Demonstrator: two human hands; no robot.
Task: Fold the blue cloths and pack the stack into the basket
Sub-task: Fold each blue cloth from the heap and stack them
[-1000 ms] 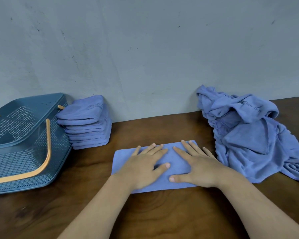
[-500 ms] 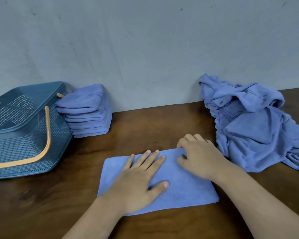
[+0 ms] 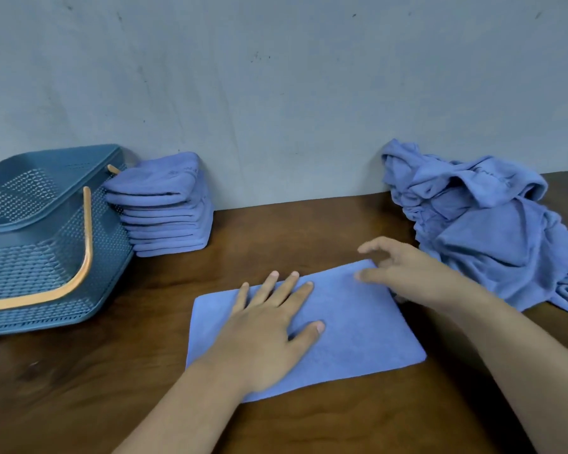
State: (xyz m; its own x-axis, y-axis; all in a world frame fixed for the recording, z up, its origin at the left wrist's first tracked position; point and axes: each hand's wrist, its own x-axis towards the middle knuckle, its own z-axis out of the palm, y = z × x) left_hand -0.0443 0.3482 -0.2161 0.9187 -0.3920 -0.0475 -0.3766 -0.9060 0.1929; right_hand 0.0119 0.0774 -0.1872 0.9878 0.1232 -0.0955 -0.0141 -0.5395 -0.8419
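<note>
Blue rectangular folded cloth (image 3: 358, 329): flat on brown wooden table (image 3: 79, 404).
Left hand (image 3: 266, 332): flat, pressing it.
Right hand (image 3: 410, 273): loosely spread at far corner — gripping nothing.
Folded blue cloth stack (image 3: 168, 214): outside, just beside teal mesh basket (image 3: 46, 257).
Crumpled blue cloth pile (image 3: 492, 231): far right.

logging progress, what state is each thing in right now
cloth: folded to a flat rectangle, on the table
left hand: flat on the cloth
right hand: open at the cloth's far right corner, blurred
stack: folded, beside the basket, not packed
pile: crumpled, unfolded
basket: no cloths visible inside, handle down
</note>
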